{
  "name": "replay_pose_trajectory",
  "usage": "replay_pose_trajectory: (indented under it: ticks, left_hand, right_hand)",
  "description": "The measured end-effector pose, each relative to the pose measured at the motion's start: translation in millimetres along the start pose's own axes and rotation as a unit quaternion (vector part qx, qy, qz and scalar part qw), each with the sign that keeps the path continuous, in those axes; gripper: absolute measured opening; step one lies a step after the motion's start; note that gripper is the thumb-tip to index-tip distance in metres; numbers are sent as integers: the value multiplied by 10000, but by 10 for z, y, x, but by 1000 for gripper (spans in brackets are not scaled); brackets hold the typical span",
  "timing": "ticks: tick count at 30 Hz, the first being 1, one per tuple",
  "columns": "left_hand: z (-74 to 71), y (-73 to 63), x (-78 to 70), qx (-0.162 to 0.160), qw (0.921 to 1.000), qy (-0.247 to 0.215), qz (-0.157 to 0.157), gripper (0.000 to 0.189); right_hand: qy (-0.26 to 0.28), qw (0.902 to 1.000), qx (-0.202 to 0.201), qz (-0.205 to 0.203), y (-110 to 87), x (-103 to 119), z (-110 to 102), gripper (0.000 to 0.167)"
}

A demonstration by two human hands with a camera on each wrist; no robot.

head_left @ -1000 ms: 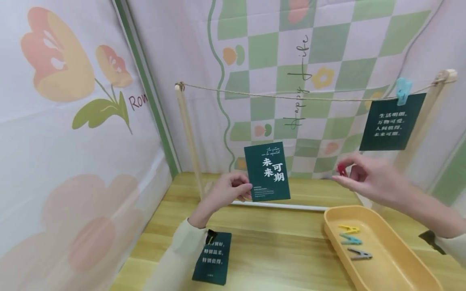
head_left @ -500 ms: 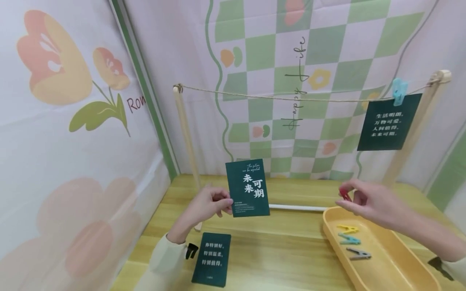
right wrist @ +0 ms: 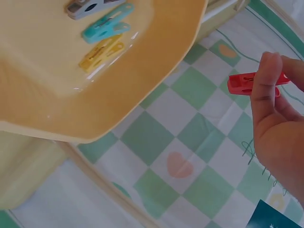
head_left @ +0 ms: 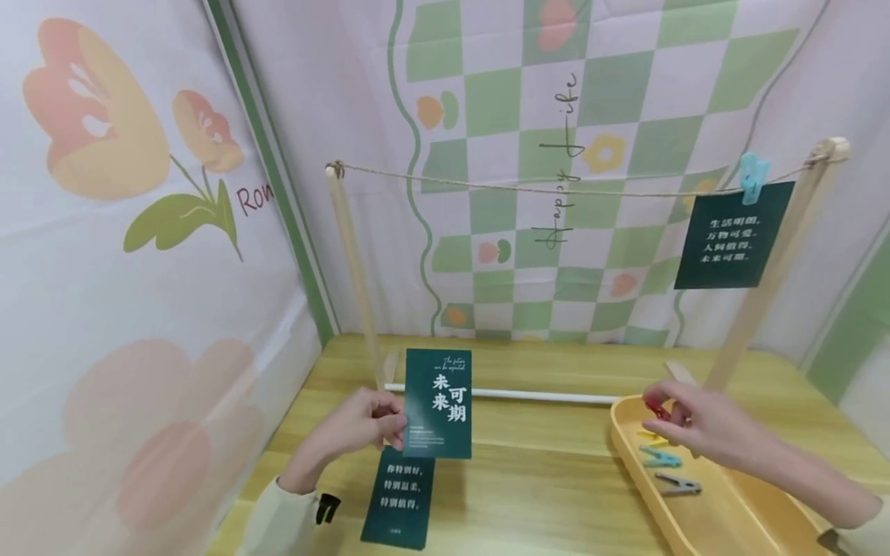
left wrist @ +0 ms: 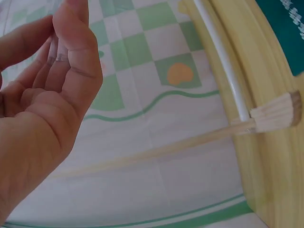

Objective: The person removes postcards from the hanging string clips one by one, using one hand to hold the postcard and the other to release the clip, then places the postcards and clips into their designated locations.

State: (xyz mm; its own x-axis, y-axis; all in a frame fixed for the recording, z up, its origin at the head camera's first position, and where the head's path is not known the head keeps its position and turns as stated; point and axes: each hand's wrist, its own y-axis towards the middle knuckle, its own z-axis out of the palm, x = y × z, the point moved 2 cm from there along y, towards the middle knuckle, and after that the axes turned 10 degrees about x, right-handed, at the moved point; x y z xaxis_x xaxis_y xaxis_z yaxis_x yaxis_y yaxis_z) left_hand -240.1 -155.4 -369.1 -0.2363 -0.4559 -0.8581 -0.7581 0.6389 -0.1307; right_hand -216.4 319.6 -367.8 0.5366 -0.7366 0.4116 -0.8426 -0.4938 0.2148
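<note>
My left hand (head_left: 365, 423) pinches a dark green card (head_left: 438, 405) with white lettering by its left edge, upright over the table. Behind its lower part, a second green card (head_left: 396, 502) lies on the tabletop, its top end covered. My right hand (head_left: 702, 421) pinches a red clothespin (right wrist: 242, 84) between thumb and fingers, close above the far end of a yellow tray (head_left: 629, 455). In the right wrist view the clothespin's tip points away from the fingers. A third green card (head_left: 733, 239) hangs from a string (head_left: 528, 189), held by a light blue clothespin (head_left: 752, 179).
Inside the tray lie a grey clothespin (head_left: 677, 485), a teal clothespin (head_left: 659, 457) and a yellow clothespin (right wrist: 100, 52). Wooden posts, left (head_left: 354, 270) and right (head_left: 772, 262), carry the string. A white rod (head_left: 542, 397) runs low between them. A printed cloth (head_left: 487, 100) hangs behind.
My left hand has lowered the card and carried it leftward, now overlapping the card on the table. My right hand has come down toward the tray, still pinching the red clothespin.
</note>
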Motion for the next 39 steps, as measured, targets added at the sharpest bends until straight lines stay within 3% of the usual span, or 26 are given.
replay_pose_trajectory:
  ticks: [3, 8, 17, 27, 33, 39]
  left_hand:
    - [-14, -33, 63, 90, 9999, 50, -74, 14]
    - [-17, -70, 194, 270, 9993, -94, -251, 12]
    - [-44, -171, 531, 414, 9972, -49, -616, 11]
    - [-18, -225, 648, 722, 9944, 243, -737, 10]
    - [30, -308, 714, 926, 9915, -199, -894, 10]
    - [70, -348, 788, 956, 9886, -387, -1094, 10]
  right_hand:
    - [126, 9998, 144, 27, -20, -50, 30, 23]
    - [211, 9992, 232, -257, -71, -162, 113, 26]
    - [957, 9895, 907, -588, -165, -315, 361, 23]
    - [444, 9928, 1033, -405, -254, -423, 442, 24]
    - [30, 9901, 1059, -918, -339, -502, 517, 35]
    - [582, 9735, 2087, -738, -394, -544, 561, 30]
